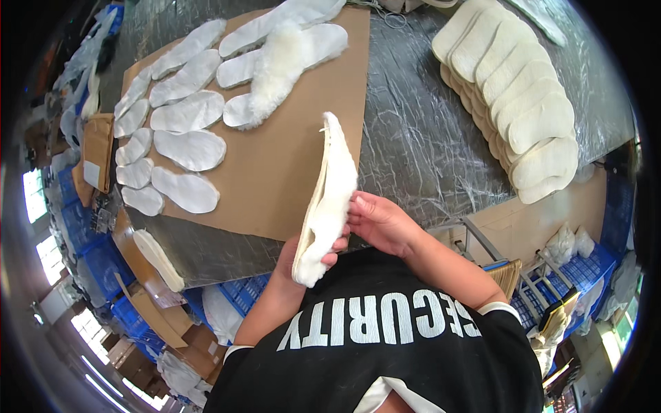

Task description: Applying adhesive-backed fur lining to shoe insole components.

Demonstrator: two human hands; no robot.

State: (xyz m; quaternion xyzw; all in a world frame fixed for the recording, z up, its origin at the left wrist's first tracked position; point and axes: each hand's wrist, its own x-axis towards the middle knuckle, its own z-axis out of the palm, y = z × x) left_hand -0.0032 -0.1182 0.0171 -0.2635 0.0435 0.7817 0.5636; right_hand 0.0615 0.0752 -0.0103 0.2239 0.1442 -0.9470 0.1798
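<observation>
A fluffy white insole (334, 189) stands edge-on over the near edge of the table, its long side pointing away from me. Its layers part along the left side, with a gap between the fleece and the cream backing. My left hand (288, 257) is closed around the lower end, fingertips showing on the right side. With thumb and fingers, my right hand (381, 221) pinches the right edge near the middle. Just beyond, a fluffy white insole (275, 76) lies fleece up across flat white insoles (189, 150) in rows.
Brown cardboard (275, 182) covers the table's left part; dark plastic sheeting (406, 151) covers the rest. Overlapping cream insoles (523, 96) are stacked at the right. One cream insole (158, 259) lies at the left near edge. Blue crates (241, 296) and a metal frame (475, 237) stand below.
</observation>
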